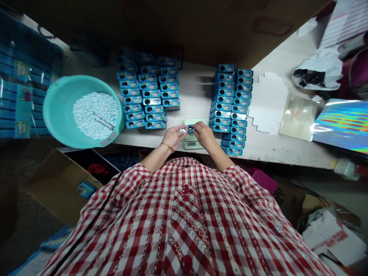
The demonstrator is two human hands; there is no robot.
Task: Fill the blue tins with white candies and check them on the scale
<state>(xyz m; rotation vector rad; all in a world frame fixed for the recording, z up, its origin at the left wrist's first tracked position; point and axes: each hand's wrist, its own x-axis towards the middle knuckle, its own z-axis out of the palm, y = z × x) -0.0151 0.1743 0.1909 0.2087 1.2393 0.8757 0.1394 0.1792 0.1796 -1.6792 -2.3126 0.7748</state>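
My left hand, palm turned up and fingers curled, holds a few small white candies. Its fingertips are at the left side of a small blue tin on a pale green scale. From the other side, my right hand has its fingers pinched together at the tin's top. What lies between those fingertips is too small to make out. To the left, a turquoise basin holds a heap of white candies with a metal scoop lying in it.
Rows of blue tins stand left of the scale, and more tins stand to its right. A large cardboard box overhangs the back. White paper sheets and a plastic bag lie at the right. An open carton is below the basin.
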